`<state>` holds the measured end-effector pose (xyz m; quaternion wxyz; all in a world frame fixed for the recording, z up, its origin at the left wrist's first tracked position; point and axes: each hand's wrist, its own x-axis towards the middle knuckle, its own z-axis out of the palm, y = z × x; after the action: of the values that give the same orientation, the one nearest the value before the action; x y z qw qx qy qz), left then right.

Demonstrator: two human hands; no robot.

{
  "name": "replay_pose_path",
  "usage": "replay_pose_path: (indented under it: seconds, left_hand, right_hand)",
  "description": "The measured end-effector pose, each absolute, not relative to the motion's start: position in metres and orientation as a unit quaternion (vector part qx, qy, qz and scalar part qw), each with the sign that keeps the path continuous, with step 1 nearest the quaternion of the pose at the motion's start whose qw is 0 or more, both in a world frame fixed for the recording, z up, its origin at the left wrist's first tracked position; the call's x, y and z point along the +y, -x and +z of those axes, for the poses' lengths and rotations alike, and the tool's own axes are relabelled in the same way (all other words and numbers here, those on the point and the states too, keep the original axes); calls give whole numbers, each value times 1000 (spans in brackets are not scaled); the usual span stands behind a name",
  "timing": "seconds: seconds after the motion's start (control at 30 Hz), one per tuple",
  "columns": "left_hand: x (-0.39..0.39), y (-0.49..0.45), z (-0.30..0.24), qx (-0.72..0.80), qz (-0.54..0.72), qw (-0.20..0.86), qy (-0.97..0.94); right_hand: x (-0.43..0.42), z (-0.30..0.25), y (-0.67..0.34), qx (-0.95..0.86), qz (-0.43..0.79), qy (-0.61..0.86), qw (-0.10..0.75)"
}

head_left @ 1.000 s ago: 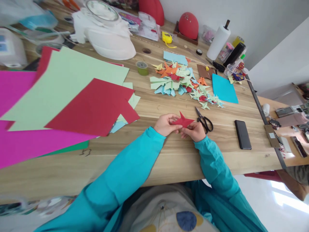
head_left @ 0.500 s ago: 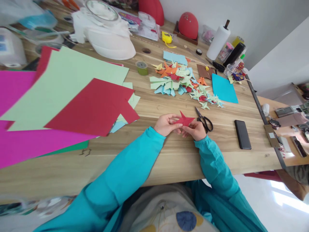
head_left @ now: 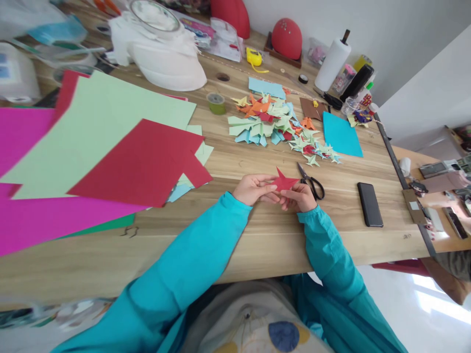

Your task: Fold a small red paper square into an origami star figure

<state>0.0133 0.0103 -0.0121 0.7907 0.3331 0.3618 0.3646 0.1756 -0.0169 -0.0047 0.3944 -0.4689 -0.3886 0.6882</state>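
A small red folded paper piece point(head_left: 284, 182) with pointed tips is held just above the wooden table point(head_left: 257, 240) between both hands. My left hand point(head_left: 252, 189) pinches its left side, fingers closed on the paper. From the right, my right hand point(head_left: 301, 197) grips its lower edge. Both arms wear teal sleeves. Black-handled scissors point(head_left: 312, 183) lie on the table just right of the hands.
Large sheets of red point(head_left: 143, 164), pale green point(head_left: 99, 117) and magenta point(head_left: 33, 215) paper overlap at left. A pile of folded paper shapes point(head_left: 279, 128) and a blue sheet point(head_left: 341, 135) lie beyond the hands. A black phone point(head_left: 370, 204) rests at right. A paper towel roll point(head_left: 333, 61) stands at the back.
The red folded piece has shifted slightly up and to the right between the hands, and the fingers have changed their hold on it a little.
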Motion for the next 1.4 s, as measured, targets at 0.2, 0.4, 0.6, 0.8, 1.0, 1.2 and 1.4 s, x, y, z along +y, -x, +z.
replay_pose_path:
  seconds: [0.2,0.4,0.6,0.8,1.0,1.2,1.4]
  left_hand:
    - [9,-14,-9,366,384,790,-308]
    - [13,-11,-5,322,367,829,-274]
    - [15,-10,-8,325,416,806,-267]
    - [12,-12,-17,368,414,748,-366]
    - [10,-15,-16,349,407,731,-423]
    - [7,-17,-11,311,407,742,-432]
    - [10,-16,-17,312,426,698,-484]
  right_hand:
    - [-16,-3,-172,-400,629,495,446]
    - [-12,-10,-179,-400,566,512,507]
    - [-13,-8,-182,-395,657,488,417]
    - [-15,-8,-178,-426,638,494,409]
    - [-13,-14,-179,-420,611,487,461]
    - [-10,-16,-177,-414,587,490,494]
    - [-12,-14,-179,-434,629,461,452]
